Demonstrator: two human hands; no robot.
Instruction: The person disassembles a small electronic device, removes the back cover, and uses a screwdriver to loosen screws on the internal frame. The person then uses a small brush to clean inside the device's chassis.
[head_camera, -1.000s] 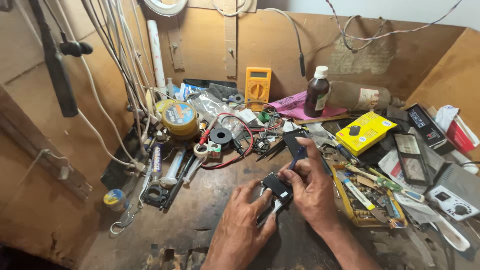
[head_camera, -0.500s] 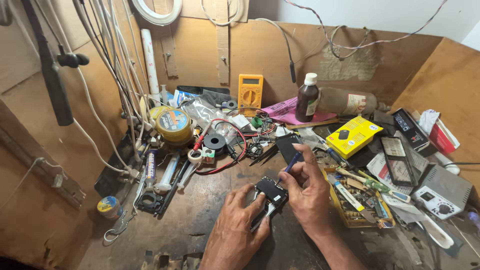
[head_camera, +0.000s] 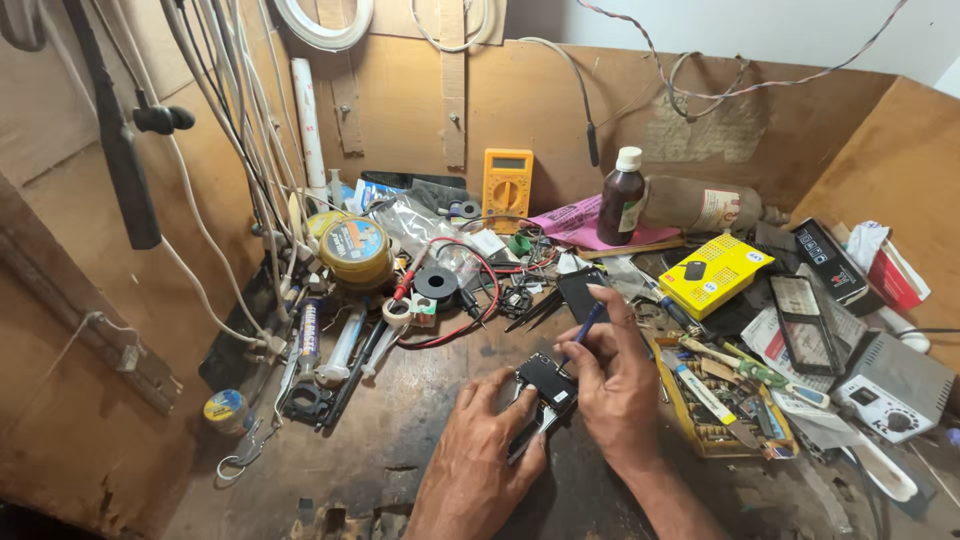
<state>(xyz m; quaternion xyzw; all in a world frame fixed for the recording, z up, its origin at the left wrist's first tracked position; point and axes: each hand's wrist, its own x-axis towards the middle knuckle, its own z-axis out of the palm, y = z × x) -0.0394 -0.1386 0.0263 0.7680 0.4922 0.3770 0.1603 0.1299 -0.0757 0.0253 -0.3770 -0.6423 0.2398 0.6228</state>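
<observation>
Black phone board (head_camera: 545, 385) pinched in left grip (head_camera: 490, 440); right grip (head_camera: 610, 385) pressed tight around blue-handled screwdriver (head_camera: 583, 330).

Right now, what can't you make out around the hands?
Head view only:
- Phone: lower part hidden under the left hand and its fingers.
- Blue tool: tip too small to tell; grip covered by the right hand.
- Parts tray: contents too small.
- Both forearms cut off by the bottom edge.

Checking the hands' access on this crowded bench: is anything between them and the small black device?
Nothing visible. The left hand already grips the small black device, and the right hand holds a blue-handled tool on its top. Clutter lies beyond and aside.
</observation>
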